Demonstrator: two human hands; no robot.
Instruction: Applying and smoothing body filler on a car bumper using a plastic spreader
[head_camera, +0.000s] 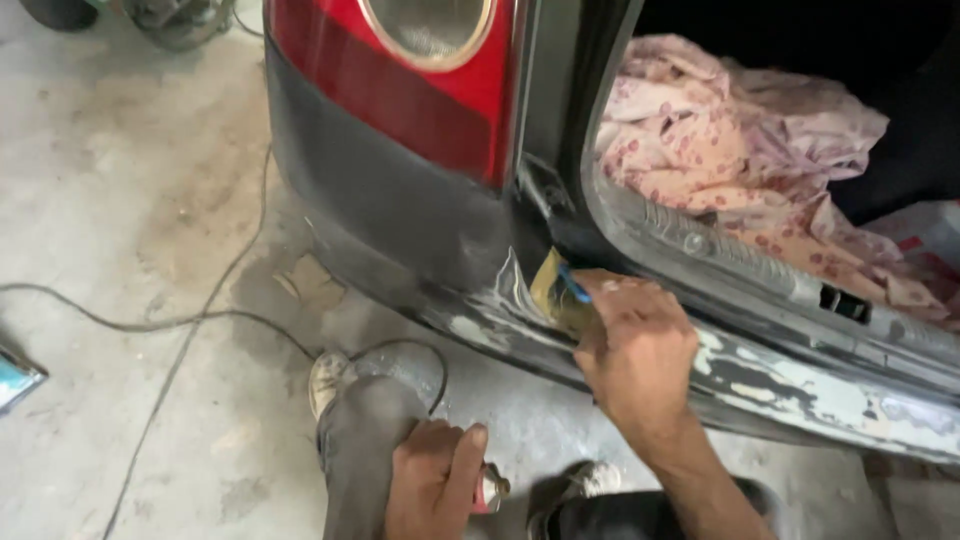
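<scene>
Our right hand (636, 345) grip clenched on a worn tan sanding sheet (556, 292), pressing it against the scuffed dark rear bumper (770, 385) below the red tail light (400, 90), our left hand (432, 485) grip closed around a small can (490, 490) by our knee, pink floral cloth (740, 150) in the open boot, thin black cable (190, 320) on the concrete floor (120, 200)

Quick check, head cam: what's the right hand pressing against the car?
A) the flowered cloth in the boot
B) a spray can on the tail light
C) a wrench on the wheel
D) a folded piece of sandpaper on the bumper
D: the right hand holds a folded tan piece of sandpaper against the scuffed bumper, below the red tail light.
</scene>
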